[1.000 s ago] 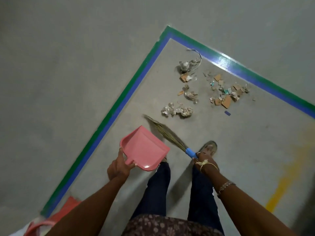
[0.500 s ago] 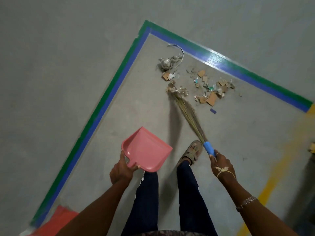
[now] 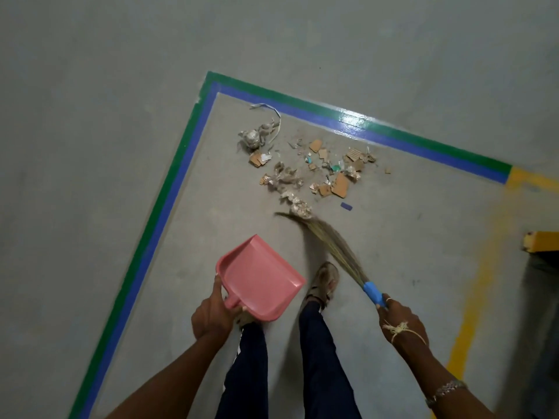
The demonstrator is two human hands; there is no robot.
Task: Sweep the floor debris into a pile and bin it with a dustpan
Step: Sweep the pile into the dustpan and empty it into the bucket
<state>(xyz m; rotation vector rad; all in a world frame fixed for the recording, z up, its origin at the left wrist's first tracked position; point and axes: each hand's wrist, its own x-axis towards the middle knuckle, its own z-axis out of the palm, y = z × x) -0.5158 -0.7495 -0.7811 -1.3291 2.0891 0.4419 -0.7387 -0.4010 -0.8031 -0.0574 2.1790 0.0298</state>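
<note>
**Loose scraps pulled in toward the taped corner**

The debris (image 3: 311,167) lies on the floor (image 3: 121,55) just inside the taped corner (image 3: 210,86). The crumpled paper that sat apart, farther from the corner, now lies just beside the cardboard scraps. I judge the pile is forming but still loose, with a white strip (image 3: 272,110) and a blue scrap (image 3: 346,206) lying stray.

The pink dustpan (image 3: 260,282), well back from the corner, stays empty, so binning looks some way off. The broom (image 3: 332,246) has drawn back from its reach, and its bent tip touches the nearest paper clump.

The left grip (image 3: 211,319) is curled round the dustpan's handle and hides most of it. The right grip (image 3: 399,322) is wrapped round the broom's blue handle.

No bin is in view. A yellow object (image 3: 541,241) is cut off at the frame edge. The finest scraps are too small to identify.
</note>
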